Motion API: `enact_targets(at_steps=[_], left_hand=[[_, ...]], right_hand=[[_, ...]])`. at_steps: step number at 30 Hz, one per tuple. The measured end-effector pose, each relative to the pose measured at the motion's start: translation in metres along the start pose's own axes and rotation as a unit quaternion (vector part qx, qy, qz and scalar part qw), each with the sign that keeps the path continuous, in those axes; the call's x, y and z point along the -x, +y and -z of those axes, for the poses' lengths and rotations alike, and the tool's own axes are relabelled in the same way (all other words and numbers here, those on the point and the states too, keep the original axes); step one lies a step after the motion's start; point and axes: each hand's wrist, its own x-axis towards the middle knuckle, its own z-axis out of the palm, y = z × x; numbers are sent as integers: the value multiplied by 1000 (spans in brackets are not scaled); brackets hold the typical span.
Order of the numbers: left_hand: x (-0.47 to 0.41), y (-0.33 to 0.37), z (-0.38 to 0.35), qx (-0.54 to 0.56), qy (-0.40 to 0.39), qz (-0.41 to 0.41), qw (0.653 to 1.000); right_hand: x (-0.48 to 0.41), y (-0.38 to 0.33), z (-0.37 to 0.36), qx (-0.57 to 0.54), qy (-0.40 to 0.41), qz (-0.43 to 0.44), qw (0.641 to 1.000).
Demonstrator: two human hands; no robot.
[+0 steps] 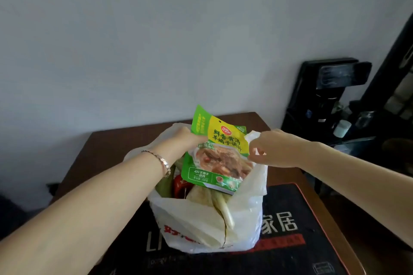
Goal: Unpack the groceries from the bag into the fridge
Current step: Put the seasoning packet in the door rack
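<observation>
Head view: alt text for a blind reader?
The left hand grips a green-and-yellow pouch above an open white bag of vegetables, while the right hand pinches the bag's rim. It sits on a dark mat on a brown table.

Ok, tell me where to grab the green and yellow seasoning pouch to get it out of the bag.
Pinch the pouch by its flat upper left edge, from above on the left, where the left hand grips it. It stands tilted, top clear of the plastic bag, whose handle the right hand pinches.
</observation>
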Motion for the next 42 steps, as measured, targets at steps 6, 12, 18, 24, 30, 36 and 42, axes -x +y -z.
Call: enact_targets(at_steps=[6,12,18,24,30,36,42], left_hand=[[-12,0,2,221,-33,-67,972],[8,23,62,304,42,-220,926],[3,8,118,226,171,-268,921],[8,-24,126,64,180,-243,951],[11,-57,145,61,196,-230,951],[1,-62,147,60,172,-265,947],[-12,-15,126,95,144,-342,924]], right_hand=[[7,14,-22,26,-45,-117,992],[9,8,-26,9,-61,-183,981],[-11,-24,-18,106,-49,-220,968],[-67,-97,-30,-127,-32,-213,968],[-92,-121,-43,-223,-36,-293,929],[-75,-98,4,-420,96,-336,838],[-28,-64,54,-406,227,-341,817]])
